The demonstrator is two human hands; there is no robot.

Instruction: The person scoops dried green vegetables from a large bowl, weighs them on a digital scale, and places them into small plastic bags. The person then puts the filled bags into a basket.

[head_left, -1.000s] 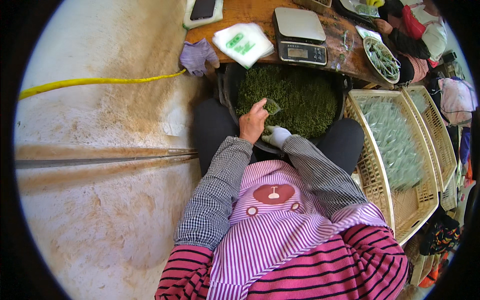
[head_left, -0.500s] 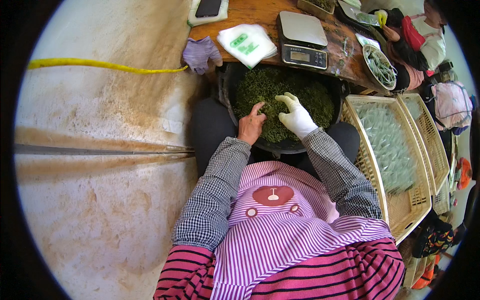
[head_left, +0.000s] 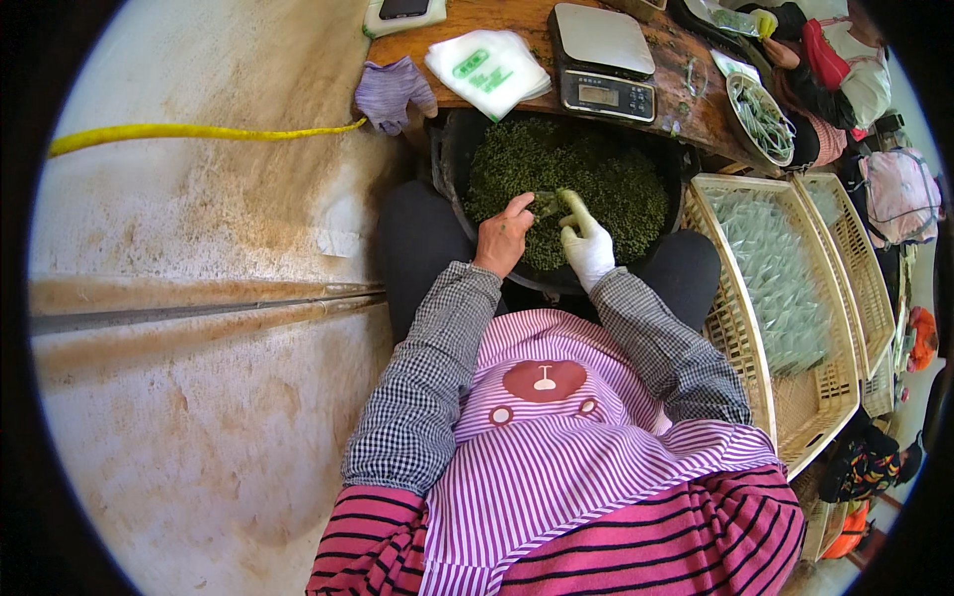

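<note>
Over a black tub (head_left: 449,189) filled with small dark-green buds or leaf bits (head_left: 616,189), both my hands work close together. My bare left hand (head_left: 504,238) is closed on the near-left edge of what looks like a small clear plastic bag (head_left: 545,205). Its contents are too small to make out. My right hand (head_left: 590,243) wears a white glove stained green at the fingertips. Its index finger reaches to the right edge of the bag, with the thumb held apart below. The tub sits between my knees.
Beyond the tub, a wooden table (head_left: 517,22) carries a digital scale (head_left: 604,60), white printed bags (head_left: 487,72), a purple glove (head_left: 390,94) and a phone (head_left: 405,8). A bowl of ties (head_left: 760,119) sits at its right. Crates (head_left: 740,328) hold clear packets (head_left: 770,278); a co-worker's gloved hand (head_left: 763,23) shows far right.
A small clear bag now shows between my hands, where only the green bits showed before. My right hand's fingers have drawn nearer to my left. The view has shifted slightly.
</note>
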